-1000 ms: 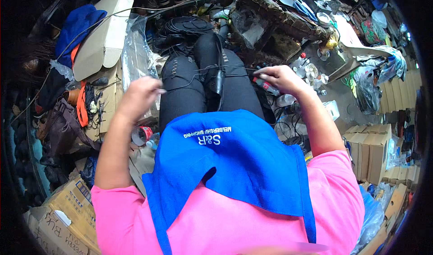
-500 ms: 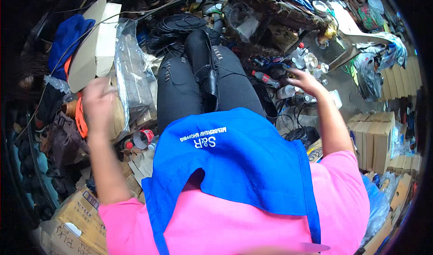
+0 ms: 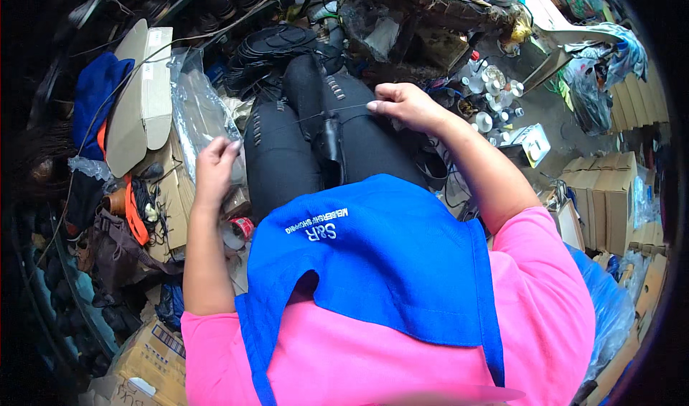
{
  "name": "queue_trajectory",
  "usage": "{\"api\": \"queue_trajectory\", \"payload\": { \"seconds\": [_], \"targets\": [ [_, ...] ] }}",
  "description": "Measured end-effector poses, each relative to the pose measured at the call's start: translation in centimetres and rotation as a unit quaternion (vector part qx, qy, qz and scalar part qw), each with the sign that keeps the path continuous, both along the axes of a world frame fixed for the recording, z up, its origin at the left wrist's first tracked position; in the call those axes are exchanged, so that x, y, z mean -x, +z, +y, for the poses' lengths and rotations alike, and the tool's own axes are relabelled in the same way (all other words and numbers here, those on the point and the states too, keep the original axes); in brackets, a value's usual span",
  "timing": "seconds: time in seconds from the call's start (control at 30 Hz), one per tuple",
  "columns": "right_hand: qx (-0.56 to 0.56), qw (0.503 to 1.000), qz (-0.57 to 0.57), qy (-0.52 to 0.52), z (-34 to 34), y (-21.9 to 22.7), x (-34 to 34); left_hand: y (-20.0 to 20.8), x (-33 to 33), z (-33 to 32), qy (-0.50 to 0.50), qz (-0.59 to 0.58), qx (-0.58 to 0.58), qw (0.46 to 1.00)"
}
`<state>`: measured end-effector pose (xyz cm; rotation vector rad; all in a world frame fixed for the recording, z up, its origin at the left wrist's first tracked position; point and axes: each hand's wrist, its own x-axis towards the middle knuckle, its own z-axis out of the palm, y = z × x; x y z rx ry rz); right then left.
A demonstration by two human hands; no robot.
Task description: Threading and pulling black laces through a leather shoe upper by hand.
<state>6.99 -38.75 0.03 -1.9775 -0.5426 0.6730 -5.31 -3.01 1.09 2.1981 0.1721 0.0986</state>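
A thin dark thread (image 3: 352, 108) runs over my lap, with my right hand (image 3: 409, 106) pinching one end between thumb and fingers. Its other stretch leads toward my left hand (image 3: 215, 168), which is closed in a pinch beside my left thigh. Between my knees, below the thread, a black shoe (image 3: 310, 94) rests upright. A glossy black strip (image 3: 330, 144) lies behind it, between my thighs. My black trousers (image 3: 287, 155) have ripped patches, and a blue apron (image 3: 359, 262) covers my front.
At the left stand an open carton (image 3: 154, 90), clear plastic sheeting (image 3: 197, 101) and an orange strap (image 3: 135, 212). Several bottles (image 3: 491, 83) cluster on the right, near stacked cardboard (image 3: 599, 198). A coil of black cord (image 3: 276, 47) lies beyond my knees.
Both hands have come inward toward my lap. The right hand, spread by the bottles before, now pinches the thread. The left has moved from beside the carton to near my thigh.
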Motion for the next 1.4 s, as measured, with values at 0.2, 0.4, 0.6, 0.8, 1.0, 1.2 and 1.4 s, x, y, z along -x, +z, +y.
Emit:
{"api": "queue_trajectory", "payload": {
  "seconds": [0.2,0.4,0.6,0.8,1.0,1.2,1.4],
  "targets": [
    [0.046,0.988,-0.147,-0.011,-2.7,-2.3,-2.1,1.6,-2.5,-1.2,0.008,-0.099,-0.089,0.991],
    [-0.079,0.996,-0.048,-0.011,0.6,1.1,-1.6,2.3,-8.0,-8.3,-0.234,-0.055,-0.071,0.968],
    [-0.061,0.983,-0.159,0.072,2.4,1.3,-2.7,3.5,-11.1,-9.8,-0.292,-0.040,-0.050,0.954],
    [-0.038,0.987,-0.124,0.093,2.7,1.1,-3.3,5.2,-12.2,-10.5,-0.336,0.073,-0.152,0.927],
    [-0.029,0.974,-0.187,0.120,3.4,1.4,-3.4,3.1,-12.9,-9.2,-0.381,0.106,-0.021,0.918],
    [-0.034,0.962,-0.242,0.122,3.7,1.0,-2.6,2.2,-13.0,-9.1,-0.354,0.189,0.084,0.912],
    [-0.060,0.959,-0.259,0.096,3.4,0.2,-0.5,1.4,-12.6,-7.9,-0.384,0.166,0.047,0.907]
  ]
}}
